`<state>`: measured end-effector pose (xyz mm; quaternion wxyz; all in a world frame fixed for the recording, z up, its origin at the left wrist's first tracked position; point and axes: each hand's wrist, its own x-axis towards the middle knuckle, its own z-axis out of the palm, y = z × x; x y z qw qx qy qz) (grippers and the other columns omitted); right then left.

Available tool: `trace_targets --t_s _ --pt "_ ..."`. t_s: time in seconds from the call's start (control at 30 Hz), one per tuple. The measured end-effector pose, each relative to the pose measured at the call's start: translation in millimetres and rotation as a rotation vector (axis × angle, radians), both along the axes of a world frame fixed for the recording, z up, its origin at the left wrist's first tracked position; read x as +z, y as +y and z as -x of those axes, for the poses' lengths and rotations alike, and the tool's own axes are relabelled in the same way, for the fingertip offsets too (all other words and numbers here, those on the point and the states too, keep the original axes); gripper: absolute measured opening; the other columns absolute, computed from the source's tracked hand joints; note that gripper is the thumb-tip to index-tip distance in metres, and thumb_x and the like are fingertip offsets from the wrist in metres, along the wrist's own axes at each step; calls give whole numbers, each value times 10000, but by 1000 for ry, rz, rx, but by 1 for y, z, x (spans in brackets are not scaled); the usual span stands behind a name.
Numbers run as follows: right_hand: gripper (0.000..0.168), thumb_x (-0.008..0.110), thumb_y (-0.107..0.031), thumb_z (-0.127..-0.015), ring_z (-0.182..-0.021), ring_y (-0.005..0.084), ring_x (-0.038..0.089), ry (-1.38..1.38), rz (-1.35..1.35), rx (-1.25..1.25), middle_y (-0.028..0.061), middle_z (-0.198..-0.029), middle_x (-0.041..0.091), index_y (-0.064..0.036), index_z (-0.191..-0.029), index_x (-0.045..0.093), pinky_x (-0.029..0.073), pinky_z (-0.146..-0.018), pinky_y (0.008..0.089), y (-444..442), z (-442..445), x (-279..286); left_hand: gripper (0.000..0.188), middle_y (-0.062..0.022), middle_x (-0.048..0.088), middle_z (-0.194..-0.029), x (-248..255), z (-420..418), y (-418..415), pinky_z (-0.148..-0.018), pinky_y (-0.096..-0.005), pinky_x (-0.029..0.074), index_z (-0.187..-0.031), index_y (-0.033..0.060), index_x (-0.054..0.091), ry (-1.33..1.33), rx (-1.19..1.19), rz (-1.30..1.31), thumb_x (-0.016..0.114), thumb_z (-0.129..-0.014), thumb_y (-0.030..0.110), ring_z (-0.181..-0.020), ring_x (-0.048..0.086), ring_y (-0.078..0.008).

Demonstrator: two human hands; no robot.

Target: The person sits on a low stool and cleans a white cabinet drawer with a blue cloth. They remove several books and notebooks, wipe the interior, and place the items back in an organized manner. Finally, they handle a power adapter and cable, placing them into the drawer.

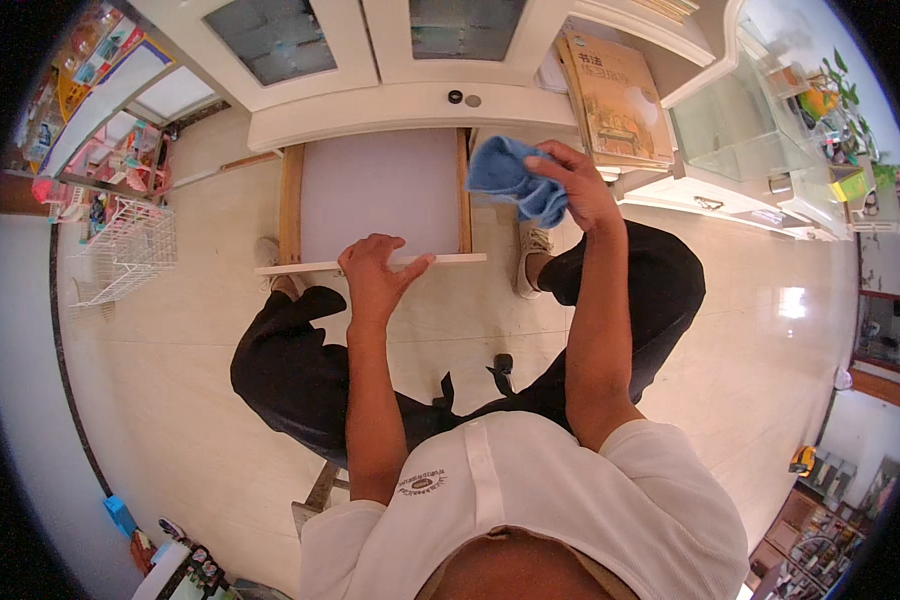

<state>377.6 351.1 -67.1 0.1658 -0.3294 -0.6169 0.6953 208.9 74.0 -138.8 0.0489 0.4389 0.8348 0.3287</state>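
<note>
My left hand (pixel 379 266) rests on the top edge of the front panel of a pulled-out drawer (pixel 379 195), its thumb and fingers spread over that edge. The drawer has wooden sides and a pale, bare bottom. To the right of the drawer, my right hand (pixel 577 180) holds up a crumpled blue cloth (pixel 514 176). The cloth hangs from between thumb and fingers, partly hidden by them. Behind both stands a white cabinet (pixel 412 109) with glass-paned doors, from which the drawer extends.
A stack of books (pixel 619 105) lies on the right shelf. A black ring (pixel 455 97) and a round disc (pixel 473 100) sit on the cabinet ledge. On the left floor is a white wire basket (pixel 131 247). A glass-topped cabinet (pixel 742 135) and potted plant (pixel 844 97) are at right.
</note>
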Motion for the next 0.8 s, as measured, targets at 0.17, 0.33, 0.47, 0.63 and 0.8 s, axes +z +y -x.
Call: trace_targets --t_s 0.17,0.33,0.47,0.63,0.8 --pt "313 774 -306 -814 -665 168 627 -371 -767 -220 108 -716 644 -55 -979 687 491 -625 317 -9 17 -9 305 -118 691 -1019 19 -5 21 -875 -374 513 -1018 27 697 -297 -31 -187 781 -832 253 -999 648 -236" --pt "299 767 -306 -823 -648 153 624 -138 -517 -271 79 -702 653 -34 -926 695 502 -634 311 -12 25 -10 329 -115 673 -1123 39 -16 59 -919 -304 509 -1180 6 642 -783 -76 -352 708 -910 182 -1056 630 -173" --pt "326 754 -286 -845 -741 121 621 22 -281 -104 33 -801 673 -10 -1004 684 509 -694 288 -22 32 -7 369 -93 660 -1146 51 -25 102 -933 -289 502 -1243 -8 615 -1092 -97 -500 683 -934 183 -1060 620 -164" --pt "350 746 -222 -849 -838 135 619 204 -134 -51 17 -922 678 10 -1097 661 514 -765 294 -26 24 1 342 -71 664 -1121 45 -24 133 -913 -297 517 -1249 -6 615 -1069 -61 -408 642 -963 181 -1037 624 -149" --pt "361 757 -154 -778 -833 230 673 73 -463 -377 114 -926 705 1 -1091 666 523 -762 326 16 29 4 294 -93 688 -1084 39 -17 148 -865 -298 549 -1223 8 628 -1227 -147 -429 617 -977 168 -992 663 -166"
